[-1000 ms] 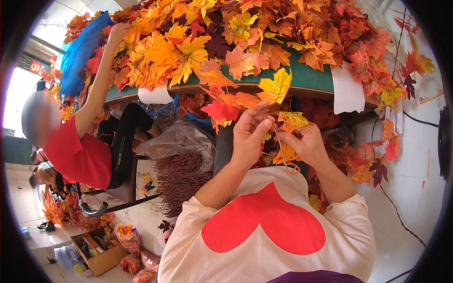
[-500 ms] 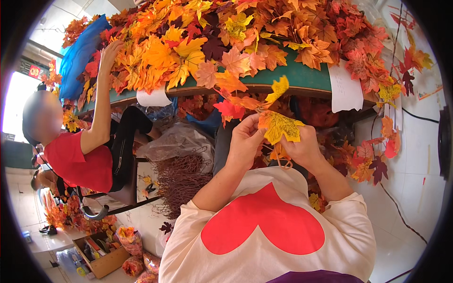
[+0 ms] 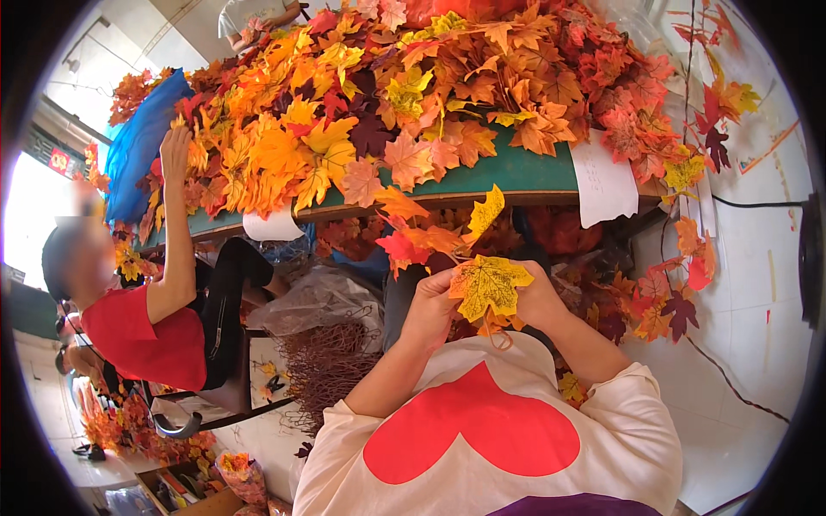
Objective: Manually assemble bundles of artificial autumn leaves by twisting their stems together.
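Observation:
Just in front of my chest, below the table's edge, both my hands hold a strand of artificial maple leaves. My left hand [image 3: 429, 306] is closed, thumb and fingers pinching by the stem of a yellow maple leaf [image 3: 490, 288] with dark speckles. My right hand [image 3: 542, 297] curls in at the leaf's other side, its fingertips hidden behind it. Beyond the left hand, the strand carries a red leaf [image 3: 401, 248] and an upright yellow leaf [image 3: 486, 213]. A thin brown stem loop [image 3: 499, 340] hangs beneath the hands.
A green-topped table [image 3: 525, 179] bears a heap of orange, yellow and red leaves [image 3: 310, 138]. White paper sheets [image 3: 605, 182] hang over its edge. At left, a co-worker in a red shirt [image 3: 151, 344] reaches into the heap. Brown stems [image 3: 331, 365] are bundled beside my left arm.
The view has tilted upward, so table and hands sit lower in it. The speckled yellow leaf now faces me more squarely. The co-worker's hand has shifted left along the heap.

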Available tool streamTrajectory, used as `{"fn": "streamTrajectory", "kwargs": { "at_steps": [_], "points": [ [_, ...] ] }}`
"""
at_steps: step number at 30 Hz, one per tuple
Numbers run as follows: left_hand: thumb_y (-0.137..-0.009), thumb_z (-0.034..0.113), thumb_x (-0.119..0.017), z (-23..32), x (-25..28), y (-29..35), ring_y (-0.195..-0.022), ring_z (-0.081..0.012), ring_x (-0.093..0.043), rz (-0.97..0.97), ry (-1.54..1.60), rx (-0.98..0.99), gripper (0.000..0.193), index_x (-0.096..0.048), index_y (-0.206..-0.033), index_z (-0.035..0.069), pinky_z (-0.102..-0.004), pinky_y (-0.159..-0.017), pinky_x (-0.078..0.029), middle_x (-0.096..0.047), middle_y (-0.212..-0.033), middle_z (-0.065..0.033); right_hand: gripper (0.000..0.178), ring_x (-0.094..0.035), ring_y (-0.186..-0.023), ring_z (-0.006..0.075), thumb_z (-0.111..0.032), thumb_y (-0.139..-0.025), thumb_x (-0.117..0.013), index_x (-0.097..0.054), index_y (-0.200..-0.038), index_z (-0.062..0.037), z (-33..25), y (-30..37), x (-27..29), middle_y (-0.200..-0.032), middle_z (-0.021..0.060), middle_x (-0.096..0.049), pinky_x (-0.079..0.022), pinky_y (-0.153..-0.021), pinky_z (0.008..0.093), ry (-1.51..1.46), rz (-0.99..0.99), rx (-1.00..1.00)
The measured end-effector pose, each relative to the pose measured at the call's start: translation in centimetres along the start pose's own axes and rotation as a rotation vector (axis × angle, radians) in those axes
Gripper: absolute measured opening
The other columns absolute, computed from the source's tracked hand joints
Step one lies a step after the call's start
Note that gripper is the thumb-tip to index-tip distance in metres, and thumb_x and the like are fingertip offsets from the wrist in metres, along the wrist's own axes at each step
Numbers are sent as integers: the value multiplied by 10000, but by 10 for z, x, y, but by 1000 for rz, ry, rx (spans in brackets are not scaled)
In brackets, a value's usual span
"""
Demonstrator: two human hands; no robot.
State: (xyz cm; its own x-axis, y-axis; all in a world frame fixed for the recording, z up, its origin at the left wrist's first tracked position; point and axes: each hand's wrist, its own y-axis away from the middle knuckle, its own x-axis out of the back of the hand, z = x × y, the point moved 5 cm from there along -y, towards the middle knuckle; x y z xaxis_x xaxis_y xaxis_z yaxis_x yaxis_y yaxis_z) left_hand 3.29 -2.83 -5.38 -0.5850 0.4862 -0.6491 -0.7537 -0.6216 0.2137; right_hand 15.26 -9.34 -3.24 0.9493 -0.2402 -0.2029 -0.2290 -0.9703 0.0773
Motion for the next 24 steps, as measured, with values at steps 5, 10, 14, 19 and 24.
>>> {"fn": "streamTrajectory", "kwargs": {
  "at_steps": [5,10,14,19,24],
  "points": [
    [-829,32,-533,4,2,2,-770,-74,-590,26,-51,-72,204,-605,-1018,5,-203,-618,-474,-632,-895,-39,119,-577,-734,80,43,-793,-533,-602,-886,15,22,-5,-5,-885,19,-610,-458,-665,190,-194,-72,-88],
    [-809,-16,-485,4,19,4,-733,-96,-590,262,-212,-144,198,-556,-994,-1,-203,-636,-467,-615,-890,-48,78,-540,-667,79,46,-755,-571,-596,-825,24,6,-8,-14,-781,28,-593,-430,-593,198,400,91,120],
    [-819,-13,-473,3,29,3,-804,-102,-585,290,-145,-258,190,-542,-995,10,-216,-676,-465,-604,-903,-46,103,-530,-644,96,44,-716,-589,-584,-819,34,-7,-3,-28,-712,82,-567,-409,-552,231,786,215,418],
    [-816,-18,-498,2,19,2,-798,-102,-579,107,-43,-268,154,-553,-956,16,-227,-686,-469,-595,-889,-38,81,-551,-637,80,47,-747,-558,-592,-817,25,7,-4,-21,-704,53,-596,-417,-537,215,553,206,274],
    [-833,8,-508,-6,15,6,-775,-119,-584,71,12,-204,126,-514,-956,33,-250,-696,-481,-581,-885,-46,92,-527,-660,34,15,-778,-537,-601,-841,32,18,-1,-19,-734,41,-632,-439,-575,217,188,45,22]
  ]
}}
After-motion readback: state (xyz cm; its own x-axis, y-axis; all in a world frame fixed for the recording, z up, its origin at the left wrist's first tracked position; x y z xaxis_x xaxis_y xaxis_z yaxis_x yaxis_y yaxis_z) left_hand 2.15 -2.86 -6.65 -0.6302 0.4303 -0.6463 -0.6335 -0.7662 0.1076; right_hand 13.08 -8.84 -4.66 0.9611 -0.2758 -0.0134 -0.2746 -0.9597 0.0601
